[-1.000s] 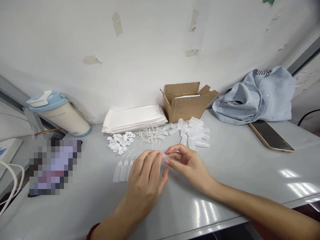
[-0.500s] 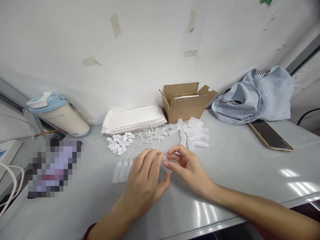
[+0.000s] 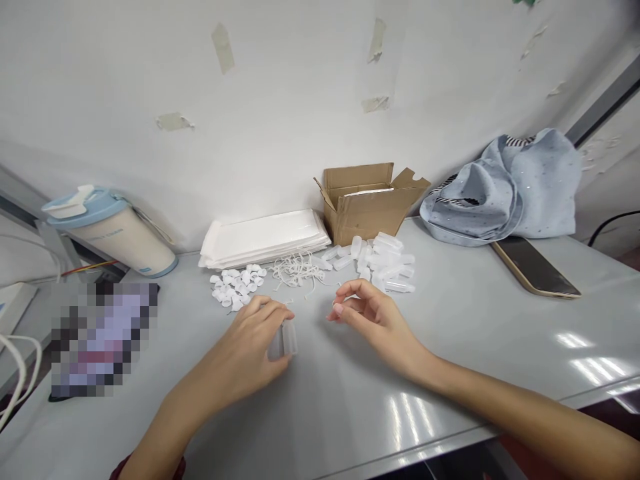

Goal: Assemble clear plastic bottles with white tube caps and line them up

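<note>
My left hand (image 3: 250, 343) is closed over a small translucent plastic bottle (image 3: 290, 338), fingertips at its top end and thumb at its lower end. The bottle lies on the grey table, and part of another one shows under the palm; the rest of that row is hidden. To the right, my right hand (image 3: 373, 317) hovers with loosely curled fingers, thumb and index apart, and no object visible in it. Beyond the hands are a heap of white caps (image 3: 237, 285), a tangle of white strings (image 3: 299, 268) and a pile of clear small bottles (image 3: 387, 263).
Behind the heaps sit a stack of white sheets or envelopes (image 3: 265, 237) and an open cardboard box (image 3: 370, 217). At left stand a tumbler (image 3: 125, 233) and a blurred-out purple item (image 3: 107, 340). A phone (image 3: 535, 267) and a light blue cloth bag (image 3: 505, 190) lie at right.
My left hand has moved left, away from my right hand, bringing the bottle to the row, which it now covers. The right hand stays near its place, no longer touching the bottle.
</note>
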A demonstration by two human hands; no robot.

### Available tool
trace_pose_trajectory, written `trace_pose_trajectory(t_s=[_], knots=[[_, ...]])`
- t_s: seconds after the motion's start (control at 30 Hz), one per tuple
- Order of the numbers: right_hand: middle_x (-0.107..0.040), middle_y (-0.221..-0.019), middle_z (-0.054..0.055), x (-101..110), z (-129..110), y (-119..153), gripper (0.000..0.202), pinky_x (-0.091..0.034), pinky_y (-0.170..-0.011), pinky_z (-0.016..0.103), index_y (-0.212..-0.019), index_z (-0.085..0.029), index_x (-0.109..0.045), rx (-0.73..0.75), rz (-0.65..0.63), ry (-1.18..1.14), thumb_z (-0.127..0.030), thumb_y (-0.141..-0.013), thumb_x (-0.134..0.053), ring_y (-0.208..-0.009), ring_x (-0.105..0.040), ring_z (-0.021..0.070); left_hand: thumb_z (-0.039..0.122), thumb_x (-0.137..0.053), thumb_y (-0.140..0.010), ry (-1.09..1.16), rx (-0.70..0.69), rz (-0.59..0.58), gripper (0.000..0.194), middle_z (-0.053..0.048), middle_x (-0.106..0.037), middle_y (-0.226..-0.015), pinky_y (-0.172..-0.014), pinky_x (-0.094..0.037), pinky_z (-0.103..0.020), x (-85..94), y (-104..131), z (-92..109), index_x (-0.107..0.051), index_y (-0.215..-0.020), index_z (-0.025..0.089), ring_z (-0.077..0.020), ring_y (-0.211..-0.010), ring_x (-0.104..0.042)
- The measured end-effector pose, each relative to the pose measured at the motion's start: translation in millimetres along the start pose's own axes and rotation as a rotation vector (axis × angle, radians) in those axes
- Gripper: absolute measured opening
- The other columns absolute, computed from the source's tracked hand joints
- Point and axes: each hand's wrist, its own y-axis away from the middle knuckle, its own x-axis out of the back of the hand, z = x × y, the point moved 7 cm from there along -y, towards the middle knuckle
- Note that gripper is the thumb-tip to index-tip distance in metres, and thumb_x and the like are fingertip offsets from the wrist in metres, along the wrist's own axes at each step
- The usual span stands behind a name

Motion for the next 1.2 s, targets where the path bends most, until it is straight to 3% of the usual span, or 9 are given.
trace_pose_trajectory(t_s=[0.37,0.57,0.73,0.9,1.2], knots=[[-0.062,-0.078,-0.001,0,-1,1,0.018,-0.047,-0.072,0.031,-0.096,-0.02,-0.049,-0.001,-0.013,0.023,-0.032,-0.087,-0.058,-0.074,-0.065,0.015,0.021,-0.059,-0.078,0.006,0.025,-0.094,0.038,-0.008,-0.057,-0.114,-0.094,-0.043,-0.043,1.0,5,-4,-0.055,-0.116,0.019,-0.0279,-0.115,-0.044],[-0.061,-0.077,-0.001,0,-2,0,0.017,-0.046,-0.071,0.031,-0.094,-0.02,-0.049,0.001,-0.015,0.04,-0.033,-0.086,-0.058,-0.074,-0.065,0.0149,0.025,-0.061,-0.079,0.017,-0.011,-0.055,0.042,-0.007,-0.052,-0.125,-0.1,-0.04,-0.043,0.5,7,-2,-0.053,-0.12,0.023,-0.0268,-0.123,-0.04],[-0.061,-0.077,-0.001,2,-1,-2,0.018,-0.047,-0.073,0.032,-0.095,-0.02,-0.05,0.011,0.001,0.055,-0.034,-0.086,-0.058,-0.073,-0.064,0.0153,0.021,-0.059,-0.079,0.04,-0.039,-0.035,0.031,-0.007,-0.057,-0.114,-0.094,-0.044,-0.042,0.9,6,1,-0.057,-0.11,0.023,-0.0268,-0.116,-0.046],[-0.062,-0.078,0.0,7,0,-6,0.018,-0.047,-0.073,0.033,-0.094,-0.02,-0.05,0.037,0.017,0.095,-0.035,-0.086,-0.057,-0.073,-0.064,0.0158,0.014,-0.059,-0.075,0.049,-0.037,-0.045,0.034,-0.006,-0.058,-0.11,-0.093,-0.045,-0.041,0.6,7,1,-0.057,-0.108,0.023,-0.0261,-0.113,-0.047],[-0.062,-0.094,0.006,16,3,-16,0.016,-0.052,-0.072,0.035,-0.098,-0.019,-0.055,0.179,0.073,0.34,-0.031,-0.089,-0.053,-0.087,-0.062,0.0194,0.04,-0.062,-0.084,0.051,-0.015,-0.009,0.034,-0.007,-0.055,-0.119,-0.097,-0.043,-0.042,3.6,4,1,-0.056,-0.113,0.022,-0.0265,-0.12,-0.042]])
